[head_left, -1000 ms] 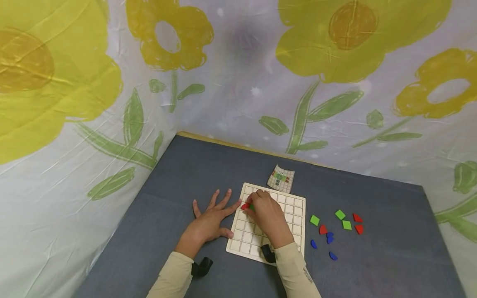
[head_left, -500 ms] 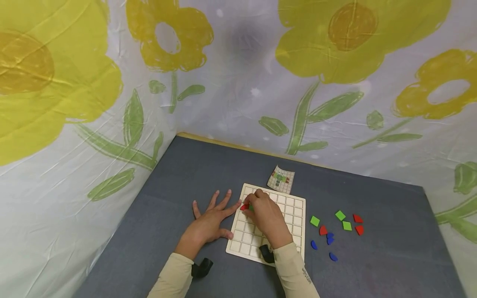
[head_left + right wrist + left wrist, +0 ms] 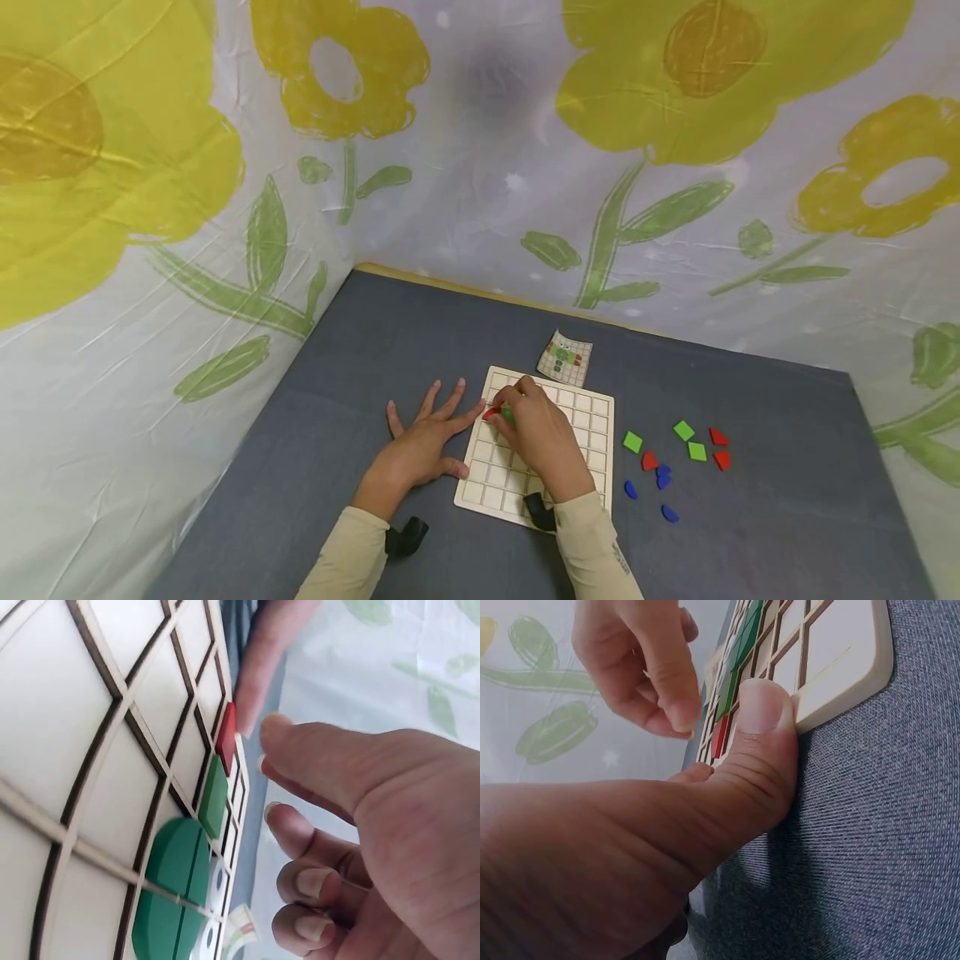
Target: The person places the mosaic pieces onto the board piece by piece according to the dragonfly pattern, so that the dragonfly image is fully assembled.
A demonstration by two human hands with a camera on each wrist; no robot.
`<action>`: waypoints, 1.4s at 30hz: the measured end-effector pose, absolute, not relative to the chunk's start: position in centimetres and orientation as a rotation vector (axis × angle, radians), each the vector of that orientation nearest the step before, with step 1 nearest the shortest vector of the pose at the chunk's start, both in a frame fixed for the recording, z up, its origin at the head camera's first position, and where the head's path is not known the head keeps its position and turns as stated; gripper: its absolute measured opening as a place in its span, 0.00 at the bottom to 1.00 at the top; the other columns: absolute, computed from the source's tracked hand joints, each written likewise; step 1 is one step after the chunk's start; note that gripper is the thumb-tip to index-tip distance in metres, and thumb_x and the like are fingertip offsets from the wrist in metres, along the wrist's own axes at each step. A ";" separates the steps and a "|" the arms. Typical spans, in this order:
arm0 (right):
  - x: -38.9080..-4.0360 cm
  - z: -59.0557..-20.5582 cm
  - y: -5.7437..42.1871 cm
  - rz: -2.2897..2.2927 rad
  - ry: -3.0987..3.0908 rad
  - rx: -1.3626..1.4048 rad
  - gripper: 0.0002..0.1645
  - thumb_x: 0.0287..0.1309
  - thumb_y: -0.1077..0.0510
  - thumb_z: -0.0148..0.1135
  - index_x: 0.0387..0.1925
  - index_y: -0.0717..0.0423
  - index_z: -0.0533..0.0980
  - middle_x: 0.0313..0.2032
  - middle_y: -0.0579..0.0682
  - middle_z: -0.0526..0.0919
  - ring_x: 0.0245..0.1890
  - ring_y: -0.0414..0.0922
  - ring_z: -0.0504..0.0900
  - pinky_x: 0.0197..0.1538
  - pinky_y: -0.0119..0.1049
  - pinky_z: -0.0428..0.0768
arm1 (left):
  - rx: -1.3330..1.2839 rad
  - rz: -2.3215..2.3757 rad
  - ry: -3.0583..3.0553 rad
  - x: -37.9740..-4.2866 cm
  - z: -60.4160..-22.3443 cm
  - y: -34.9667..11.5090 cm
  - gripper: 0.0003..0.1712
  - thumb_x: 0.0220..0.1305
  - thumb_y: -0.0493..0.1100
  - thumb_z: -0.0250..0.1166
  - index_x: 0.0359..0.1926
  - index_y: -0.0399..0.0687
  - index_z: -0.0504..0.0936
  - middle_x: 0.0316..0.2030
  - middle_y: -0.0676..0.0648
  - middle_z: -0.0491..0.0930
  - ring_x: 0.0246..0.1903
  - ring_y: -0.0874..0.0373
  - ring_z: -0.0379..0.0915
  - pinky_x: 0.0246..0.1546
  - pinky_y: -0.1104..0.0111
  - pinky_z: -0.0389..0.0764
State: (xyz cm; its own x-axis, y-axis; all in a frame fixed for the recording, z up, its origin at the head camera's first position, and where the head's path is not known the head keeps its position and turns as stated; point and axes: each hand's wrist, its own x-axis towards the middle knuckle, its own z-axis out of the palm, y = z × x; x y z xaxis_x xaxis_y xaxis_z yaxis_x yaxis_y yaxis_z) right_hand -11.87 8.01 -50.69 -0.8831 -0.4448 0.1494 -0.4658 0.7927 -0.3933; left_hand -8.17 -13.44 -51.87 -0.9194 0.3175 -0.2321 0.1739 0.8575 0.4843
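Observation:
A wooden grid board (image 3: 491, 477) lies flat on the table. My left hand (image 3: 417, 450) is spread at its left side, with the thumb and index finger touching the edge. Over the upper left cells hovers my right hand (image 3: 546, 435), its fingers bent. Its thumb and index tips are close together beside a red piece (image 3: 227, 739), apart from it, with nothing visible between them. The red piece sits in the grid next to a green piece (image 3: 215, 798). Dark green rounded pieces (image 3: 159, 874) and white eye-like pieces (image 3: 218, 879) lie farther along, hidden under my right hand in the head view.
A printed pattern card (image 3: 564, 360) lies behind the board. Right of the board are loose green squares (image 3: 632, 442), red quarter-round pieces (image 3: 718, 437) and several blue half-round pieces (image 3: 670, 513). Patterned fabric walls (image 3: 465, 192) border the dark table (image 3: 787, 467).
My right hand shifts only slightly, its fingertips staying around the red piece at the board's left side. The left hand and the loose pieces stay where they were.

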 end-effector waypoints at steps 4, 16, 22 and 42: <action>-11.5 -50.4 8.8 0.701 -2.937 0.702 0.13 0.65 0.47 0.75 0.45 0.49 0.86 0.40 0.45 0.77 0.28 0.38 0.76 0.31 0.34 0.78 | 0.359 0.653 2.724 -8.1 -51.9 -13.4 0.61 0.48 0.59 0.78 0.83 0.72 0.59 0.85 0.52 0.42 0.84 0.40 0.29 0.64 0.16 0.29; -10.8 -50.0 12.3 0.810 -2.897 0.560 0.09 0.68 0.53 0.74 0.45 0.51 0.86 0.40 0.48 0.80 0.34 0.43 0.82 0.34 0.40 0.81 | 0.369 0.664 2.729 -8.2 -51.9 -13.2 0.60 0.48 0.58 0.78 0.82 0.70 0.62 0.85 0.50 0.43 0.84 0.40 0.29 0.65 0.17 0.28; -10.6 -50.0 14.6 0.835 -2.919 0.441 0.07 0.69 0.54 0.73 0.45 0.50 0.85 0.38 0.47 0.81 0.28 0.42 0.76 0.30 0.37 0.76 | 0.367 0.679 2.724 -8.3 -51.9 -13.2 0.61 0.47 0.57 0.79 0.82 0.69 0.62 0.85 0.50 0.43 0.84 0.39 0.29 0.64 0.17 0.27; -9.0 -50.7 21.4 0.775 -2.871 0.185 0.10 0.70 0.57 0.71 0.47 0.59 0.84 0.39 0.52 0.82 0.31 0.49 0.81 0.35 0.45 0.79 | 0.348 0.676 2.719 -8.3 -51.9 -13.1 0.62 0.46 0.58 0.80 0.83 0.70 0.61 0.85 0.50 0.43 0.84 0.39 0.29 0.65 0.17 0.26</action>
State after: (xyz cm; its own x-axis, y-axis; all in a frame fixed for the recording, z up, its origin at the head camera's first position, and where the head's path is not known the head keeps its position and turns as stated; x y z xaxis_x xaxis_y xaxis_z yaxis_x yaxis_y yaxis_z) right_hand -8.96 21.43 -50.68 -0.9793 -0.0769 0.1874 -0.1608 0.8578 -0.4882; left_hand -8.34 -13.11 -51.89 -0.9201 0.3063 -0.2442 0.1563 0.8587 0.4881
